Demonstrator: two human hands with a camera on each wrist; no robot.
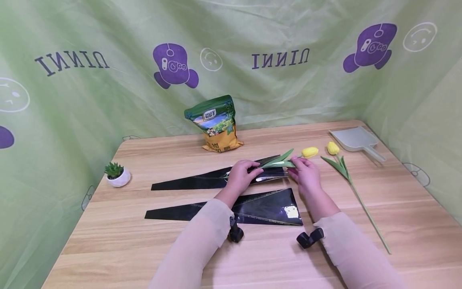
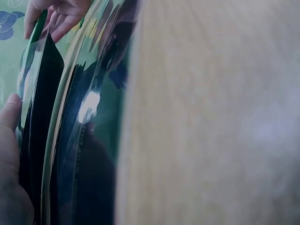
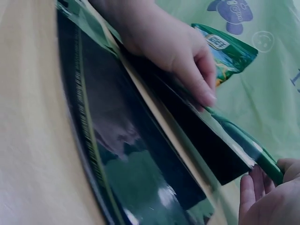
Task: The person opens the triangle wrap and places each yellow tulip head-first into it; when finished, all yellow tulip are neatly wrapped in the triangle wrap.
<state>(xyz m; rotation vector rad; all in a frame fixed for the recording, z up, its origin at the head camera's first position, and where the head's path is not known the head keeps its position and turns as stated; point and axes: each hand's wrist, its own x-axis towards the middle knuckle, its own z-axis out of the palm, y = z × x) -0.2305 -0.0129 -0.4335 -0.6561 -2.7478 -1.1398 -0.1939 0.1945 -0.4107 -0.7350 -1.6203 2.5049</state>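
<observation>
My right hand (image 1: 307,175) pinches a yellow tulip (image 1: 309,152) by its green leaves and stem, just below the bloom. The tulip lies along the wide end of a black and clear flower sleeve (image 1: 195,182), its lower stem running inside. My left hand (image 1: 240,176) grips that sleeve near its mouth, with thumb and fingers along the edge beside the leaves (image 3: 239,136). Nearer me, a second flower sleeve (image 1: 267,206) lies flat on the table. Another yellow tulip (image 1: 333,148) lies to the right of my right hand, its long stem pointing toward me.
At the back of the wooden table (image 1: 108,241) stands a green and yellow bag (image 1: 220,128). A small potted succulent (image 1: 118,176) sits at the left edge. A grey dustpan (image 1: 353,138) lies at the back right. Green printed cloth (image 1: 231,32) hangs behind.
</observation>
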